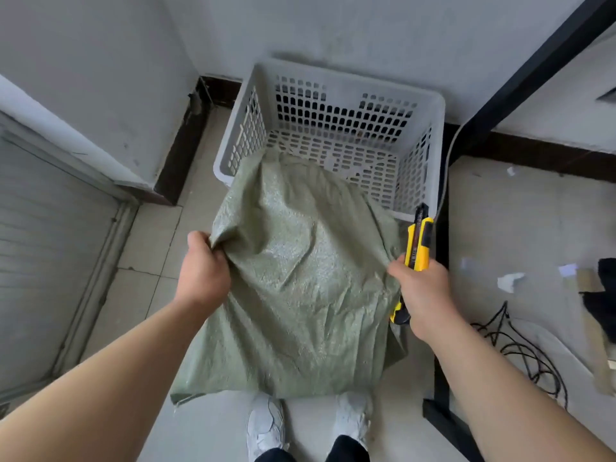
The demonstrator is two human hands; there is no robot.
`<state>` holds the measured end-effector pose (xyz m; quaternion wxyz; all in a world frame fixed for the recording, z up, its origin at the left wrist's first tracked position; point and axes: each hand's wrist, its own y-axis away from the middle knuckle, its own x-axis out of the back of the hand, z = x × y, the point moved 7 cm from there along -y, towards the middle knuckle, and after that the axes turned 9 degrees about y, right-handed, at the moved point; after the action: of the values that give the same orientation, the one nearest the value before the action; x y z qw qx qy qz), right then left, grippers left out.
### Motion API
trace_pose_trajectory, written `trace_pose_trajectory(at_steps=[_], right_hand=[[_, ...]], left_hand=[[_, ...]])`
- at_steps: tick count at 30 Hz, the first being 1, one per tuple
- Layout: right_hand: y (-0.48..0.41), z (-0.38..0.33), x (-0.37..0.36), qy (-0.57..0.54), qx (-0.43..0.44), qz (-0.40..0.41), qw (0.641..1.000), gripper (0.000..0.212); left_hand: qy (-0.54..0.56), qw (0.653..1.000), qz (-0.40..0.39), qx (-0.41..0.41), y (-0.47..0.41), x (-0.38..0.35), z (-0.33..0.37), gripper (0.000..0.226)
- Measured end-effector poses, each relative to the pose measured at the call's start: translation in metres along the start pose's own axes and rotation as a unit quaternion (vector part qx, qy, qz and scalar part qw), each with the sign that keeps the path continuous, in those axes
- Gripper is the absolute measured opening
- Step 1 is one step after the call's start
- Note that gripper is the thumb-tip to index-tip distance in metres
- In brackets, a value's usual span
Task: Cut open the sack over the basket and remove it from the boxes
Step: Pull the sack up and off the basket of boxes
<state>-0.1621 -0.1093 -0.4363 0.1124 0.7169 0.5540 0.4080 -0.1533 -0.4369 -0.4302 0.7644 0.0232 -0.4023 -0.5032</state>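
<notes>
A green woven sack [293,288] bulges with hidden contents, and its far end lies over the near rim of a white perforated plastic basket [430,108]. My left hand [203,265] grips a bunched fold at the sack's left edge. My right hand [423,288] holds a yellow and black utility knife [418,243] and also pinches the sack's right edge. The knife's tip points away, toward the basket's near right corner. No boxes are in sight; the sack covers whatever is inside it.
The basket stands on a tiled floor against a grey wall. A black metal frame [440,388] runs along the right. Black cables [520,348] and paper scraps [510,281] lie on the floor at right. My white shoes [266,425] are below the sack. A roller shutter [40,255] is at left.
</notes>
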Motion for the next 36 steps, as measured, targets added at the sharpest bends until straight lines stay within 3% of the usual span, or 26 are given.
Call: trace_pose_trajectory(at_steps=[7, 10, 14, 16, 18, 20, 21, 23, 26, 28, 29, 32, 33, 36], right_hand=[[-0.022, -0.089, 0.021, -0.109, 0.006, 0.045, 0.993, 0.023], [-0.041, -0.107, 0.009, -0.091, 0.028, 0.047, 0.994, 0.026], [-0.063, -0.109, -0.009, -0.061, 0.015, 0.060, 0.996, 0.026], [-0.073, -0.111, -0.013, -0.053, 0.008, 0.080, 0.995, 0.027], [-0.081, -0.116, -0.016, -0.050, 0.006, 0.089, 0.995, 0.028], [-0.088, -0.121, -0.016, -0.048, 0.004, 0.096, 0.994, 0.028], [-0.092, -0.122, -0.015, -0.052, 0.003, 0.100, 0.994, 0.027], [-0.097, -0.123, -0.016, -0.050, 0.001, 0.102, 0.994, 0.027], [-0.101, -0.122, -0.023, -0.037, -0.003, 0.096, 0.995, 0.026], [-0.102, -0.121, -0.027, -0.029, -0.007, 0.097, 0.995, 0.028], [-0.104, -0.120, -0.029, -0.026, -0.006, 0.098, 0.995, 0.028], [-0.106, -0.118, -0.035, -0.011, 0.009, 0.083, 0.996, 0.029], [-0.106, -0.118, -0.038, -0.005, 0.016, 0.065, 0.998, 0.028], [-0.099, -0.111, -0.044, 0.023, 0.030, -0.016, 0.999, 0.028]], left_hand=[[0.110, 0.993, 0.038, 0.002, -0.049, 0.011, 0.071, 0.014], [0.135, 0.990, 0.035, 0.019, -0.066, 0.001, 0.079, 0.024], [0.164, 0.986, 0.006, 0.004, -0.071, -0.012, 0.079, 0.020], [0.148, 0.987, -0.052, -0.020, -0.073, -0.022, 0.081, 0.027], [0.109, 0.984, -0.140, -0.001, -0.071, -0.037, 0.068, 0.059], [0.033, 0.980, -0.192, 0.045, -0.065, -0.045, 0.045, 0.122], [-0.018, 0.979, -0.193, 0.058, -0.062, -0.046, 0.034, 0.142], [-0.114, 0.976, -0.168, 0.083, -0.055, -0.045, 0.011, 0.161], [-0.115, 0.971, -0.150, 0.145, -0.040, -0.053, -0.019, 0.170], [-0.081, 0.964, -0.185, 0.171, -0.030, -0.065, -0.031, 0.161], [-0.102, 0.959, -0.203, 0.168, -0.026, -0.070, -0.034, 0.141], [-0.232, 0.943, -0.226, 0.079, -0.023, -0.080, -0.024, 0.052], [-0.235, 0.944, -0.225, 0.053, -0.024, -0.083, -0.017, 0.038], [-0.158, 0.967, -0.198, 0.030, -0.028, -0.083, -0.009, 0.029]])
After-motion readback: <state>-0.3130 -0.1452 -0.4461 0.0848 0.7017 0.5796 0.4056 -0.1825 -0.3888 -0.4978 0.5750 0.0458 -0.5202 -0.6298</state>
